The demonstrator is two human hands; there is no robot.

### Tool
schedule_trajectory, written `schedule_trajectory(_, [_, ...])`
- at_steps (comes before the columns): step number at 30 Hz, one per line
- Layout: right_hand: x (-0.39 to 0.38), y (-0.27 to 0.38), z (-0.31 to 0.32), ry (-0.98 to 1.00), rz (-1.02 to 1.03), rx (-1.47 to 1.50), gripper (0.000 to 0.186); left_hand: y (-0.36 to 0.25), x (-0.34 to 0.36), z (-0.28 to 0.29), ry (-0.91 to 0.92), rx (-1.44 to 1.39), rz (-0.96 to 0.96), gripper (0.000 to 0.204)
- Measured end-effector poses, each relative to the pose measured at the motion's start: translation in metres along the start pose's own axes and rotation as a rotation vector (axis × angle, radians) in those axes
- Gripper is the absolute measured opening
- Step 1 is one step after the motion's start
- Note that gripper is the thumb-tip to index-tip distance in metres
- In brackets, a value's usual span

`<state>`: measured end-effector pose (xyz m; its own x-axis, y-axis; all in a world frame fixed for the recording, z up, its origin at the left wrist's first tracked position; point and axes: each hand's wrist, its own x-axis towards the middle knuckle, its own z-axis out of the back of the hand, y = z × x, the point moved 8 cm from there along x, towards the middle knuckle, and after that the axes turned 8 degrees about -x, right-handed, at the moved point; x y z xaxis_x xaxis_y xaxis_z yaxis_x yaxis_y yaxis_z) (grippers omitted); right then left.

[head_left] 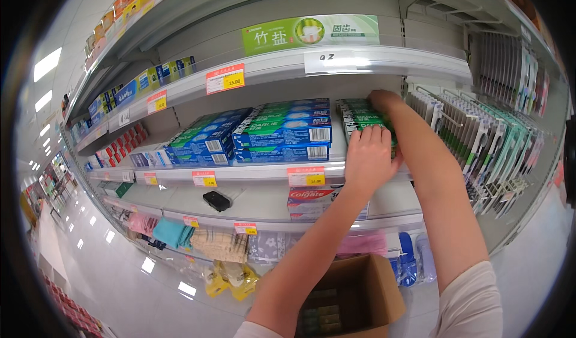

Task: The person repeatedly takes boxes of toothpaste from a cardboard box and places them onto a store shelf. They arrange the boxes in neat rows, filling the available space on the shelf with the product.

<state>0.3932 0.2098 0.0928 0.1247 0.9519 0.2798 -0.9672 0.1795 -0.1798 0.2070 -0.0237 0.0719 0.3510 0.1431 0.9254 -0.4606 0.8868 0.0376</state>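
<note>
On the middle shelf stands a stack of dark green toothpaste boxes (354, 111), to the right of the blue ones. My left hand (373, 159) is at the near end of this stack, its fingers bent over the top boxes. Farther back, my right hand (387, 102) curls round the stack's far right side; part of its fingers is hidden there. Blue and green toothpaste boxes (282, 138) lie piled to the left, in neat rows with their ends facing me.
An open cardboard box (387, 296) with small boxes inside stands below, between my forearms. Hanging toothbrush packs (480, 140) crowd the right side. A black object (216, 201) and a white and red toothpaste box (309, 203) lie on the lower shelf, above folded towels (219, 244).
</note>
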Motion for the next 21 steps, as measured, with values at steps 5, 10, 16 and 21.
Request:
schedule_trajectory(5, [-0.063, 0.031, 0.057, 0.108, 0.071, 0.016, 0.044, 0.006, -0.002, 0.001, 0.007, 0.043, 0.034, 0.028])
schedule_trajectory(10, [-0.156, 0.068, 0.109, -0.394, 0.261, 0.173, 0.043, 0.006, -0.005, 0.013, -0.083, 0.005, -0.085, 0.028])
schedule_trajectory(16, [-0.365, 0.035, 0.116, -1.048, 0.087, 0.739, 0.029, -0.034, -0.051, 0.033, -0.18, -0.33, -0.213, 0.04])
schedule_trajectory(21, [-0.443, 0.109, -0.015, -0.352, 0.197, 0.992, 0.023, -0.071, -0.197, 0.057, 0.186, -0.521, -0.098, 0.016])
